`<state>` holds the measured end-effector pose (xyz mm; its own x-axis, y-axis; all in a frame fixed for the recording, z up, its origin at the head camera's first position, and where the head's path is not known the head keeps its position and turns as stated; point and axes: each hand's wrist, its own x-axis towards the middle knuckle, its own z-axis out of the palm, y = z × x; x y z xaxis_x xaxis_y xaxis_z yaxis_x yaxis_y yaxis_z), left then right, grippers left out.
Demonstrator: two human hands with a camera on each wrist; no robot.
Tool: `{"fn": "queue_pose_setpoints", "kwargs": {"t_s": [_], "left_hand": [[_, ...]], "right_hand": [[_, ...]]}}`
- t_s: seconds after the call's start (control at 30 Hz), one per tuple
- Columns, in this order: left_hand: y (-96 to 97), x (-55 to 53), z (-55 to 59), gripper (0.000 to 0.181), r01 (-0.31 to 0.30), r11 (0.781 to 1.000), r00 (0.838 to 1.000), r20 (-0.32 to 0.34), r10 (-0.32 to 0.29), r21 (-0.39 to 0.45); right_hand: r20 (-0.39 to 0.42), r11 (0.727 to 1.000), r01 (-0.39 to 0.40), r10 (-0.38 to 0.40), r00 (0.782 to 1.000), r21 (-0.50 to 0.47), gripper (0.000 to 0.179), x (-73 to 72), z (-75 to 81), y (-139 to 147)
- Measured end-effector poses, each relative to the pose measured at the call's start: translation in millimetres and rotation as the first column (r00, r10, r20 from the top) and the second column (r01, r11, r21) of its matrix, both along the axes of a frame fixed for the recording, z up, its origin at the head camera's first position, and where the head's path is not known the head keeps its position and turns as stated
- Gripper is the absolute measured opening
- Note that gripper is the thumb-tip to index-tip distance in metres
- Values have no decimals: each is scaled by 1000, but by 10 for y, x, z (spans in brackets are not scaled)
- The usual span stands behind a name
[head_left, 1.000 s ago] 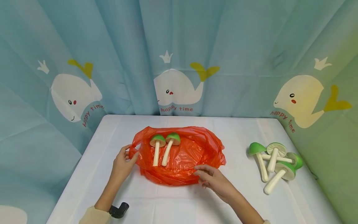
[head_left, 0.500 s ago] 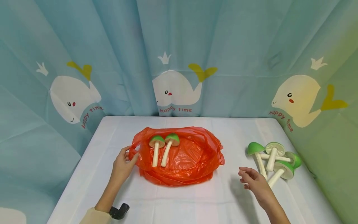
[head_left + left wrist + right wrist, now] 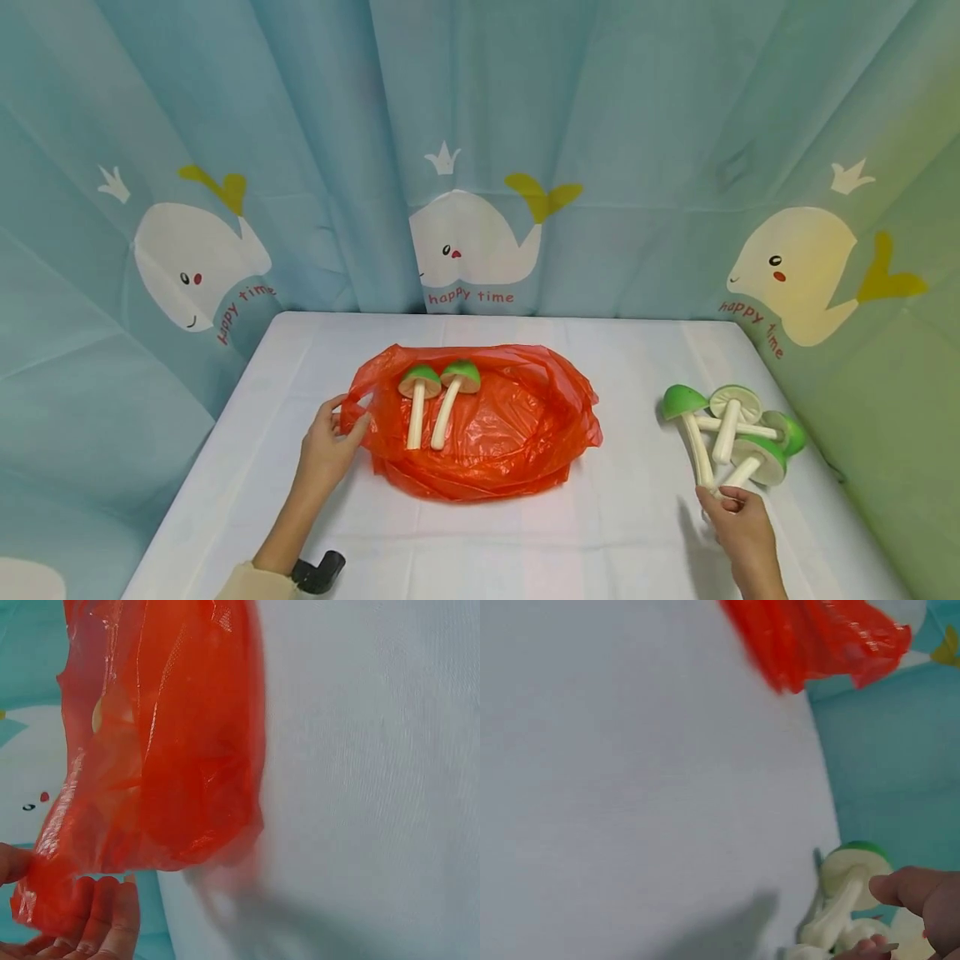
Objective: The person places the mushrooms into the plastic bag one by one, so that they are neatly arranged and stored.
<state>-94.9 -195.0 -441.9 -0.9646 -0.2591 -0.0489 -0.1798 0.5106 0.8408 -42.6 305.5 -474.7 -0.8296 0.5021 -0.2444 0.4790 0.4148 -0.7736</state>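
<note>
A red plastic bag point(image 3: 517, 425) lies with its mouth spread on the white table. My left hand point(image 3: 326, 454) holds its left handle between thumb and fingers; the left wrist view shows the fingers behind the thin red plastic point(image 3: 199, 742). Two toy mushrooms with green caps, a left one point(image 3: 416, 408) and a right one point(image 3: 448, 408), lie in the bag. Over at the right, my right hand point(image 3: 742, 533) is at the stem ends of a mushroom pile. In the right wrist view its thumb and fingertips stand apart near a mushroom point(image 3: 844, 900); contact is unclear.
The pile holds several mushrooms, including one with its cap to the left point(image 3: 684, 402) and one on top point(image 3: 733, 417). A blue curtain point(image 3: 637, 167) with printed whales borders the table point(image 3: 622, 367). A black device point(image 3: 321, 573) sits at the left wrist.
My right hand has left the bag's front edge and moved right to the mushroom pile. My left hand stays on the bag handle.
</note>
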Motion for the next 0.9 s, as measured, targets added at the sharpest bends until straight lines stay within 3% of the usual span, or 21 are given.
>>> {"fn": "queue_pose_setpoints", "kwargs": {"t_s": [0.3, 0.53, 0.7, 0.9], "left_hand": [[18, 73, -110, 58, -54, 990, 997, -49, 60, 128], [84, 156, -205, 58, -96, 965, 994, -26, 106, 244], [179, 223, -288, 47, -133, 942, 991, 17, 135, 309], [197, 217, -332, 42, -139, 942, 990, 17, 141, 304]], "right_hand": [[5, 996, 88, -88, 996, -5, 53, 73, -177, 26], [52, 986, 155, -153, 987, -57, 51, 67, -230, 95], [70, 993, 105, -102, 992, -44, 48, 81, -266, 150], [68, 998, 7, -3, 998, -58, 56, 40, -288, 196]]}}
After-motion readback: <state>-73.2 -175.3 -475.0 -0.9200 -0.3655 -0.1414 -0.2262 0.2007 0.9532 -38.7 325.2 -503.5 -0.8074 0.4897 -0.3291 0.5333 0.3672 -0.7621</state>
